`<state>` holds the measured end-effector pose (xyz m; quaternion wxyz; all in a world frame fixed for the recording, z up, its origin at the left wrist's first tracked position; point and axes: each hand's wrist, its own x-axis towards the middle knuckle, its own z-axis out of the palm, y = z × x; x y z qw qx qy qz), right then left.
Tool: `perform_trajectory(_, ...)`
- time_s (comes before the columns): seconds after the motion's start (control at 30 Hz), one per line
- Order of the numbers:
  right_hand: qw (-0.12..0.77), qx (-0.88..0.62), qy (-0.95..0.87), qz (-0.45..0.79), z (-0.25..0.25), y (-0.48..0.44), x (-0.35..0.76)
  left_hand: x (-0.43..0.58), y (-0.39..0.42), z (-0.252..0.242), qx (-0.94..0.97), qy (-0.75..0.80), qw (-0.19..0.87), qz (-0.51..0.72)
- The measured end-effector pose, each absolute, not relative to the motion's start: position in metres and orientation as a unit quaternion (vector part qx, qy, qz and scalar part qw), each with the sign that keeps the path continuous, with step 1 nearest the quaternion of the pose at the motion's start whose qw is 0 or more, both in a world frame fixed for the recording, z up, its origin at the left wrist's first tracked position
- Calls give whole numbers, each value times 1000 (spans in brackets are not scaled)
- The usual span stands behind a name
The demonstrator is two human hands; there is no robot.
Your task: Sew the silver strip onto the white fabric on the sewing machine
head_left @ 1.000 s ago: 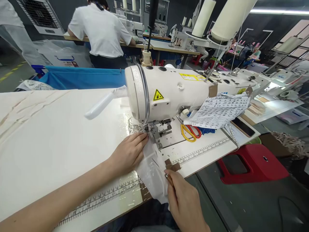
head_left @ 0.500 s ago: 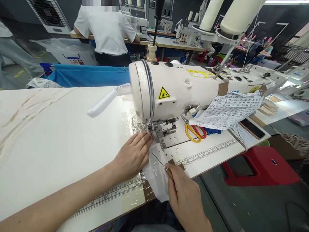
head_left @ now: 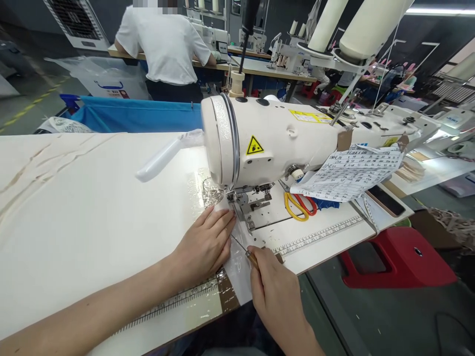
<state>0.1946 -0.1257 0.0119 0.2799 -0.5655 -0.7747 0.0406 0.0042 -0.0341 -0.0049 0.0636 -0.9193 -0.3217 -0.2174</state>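
Left hand [head_left: 204, 242] lies flat, fingers spread, pressing thin white cloth [head_left: 237, 267] onto the smooth counter [head_left: 92, 222], at 7 o'clock of the steel presser foot [head_left: 241, 200]. Right hand [head_left: 274, 291] pinches a slim metal awl [head_left: 241, 245], wooden-handled; its tip lies on the cloth. Glossy sewing machine [head_left: 267, 143] hides the needle. Cloth's lower edge drops off the counter, out of sight.
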Motion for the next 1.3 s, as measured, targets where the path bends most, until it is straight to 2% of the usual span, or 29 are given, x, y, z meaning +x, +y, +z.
perform_trajectory(0.5, 269, -578, -770, 25, 10, -104, 180, -2, -14, 2, -910, -358, 82, -189)
perform_trajectory(0.77, 306, -582, -753, 27, 9, -109, 175, -10, -6, 4, -905, -351, 156, -181)
perform_trajectory(0.97, 303, -577, -757, 50, 10, -115, 177, 5, -28, 5, -913, -344, 85, -201)
perform_trajectory(1.3, 318, -575, -751, 69, 10, -128, 205, 3, -29, 2, -919, -334, 96, -187)
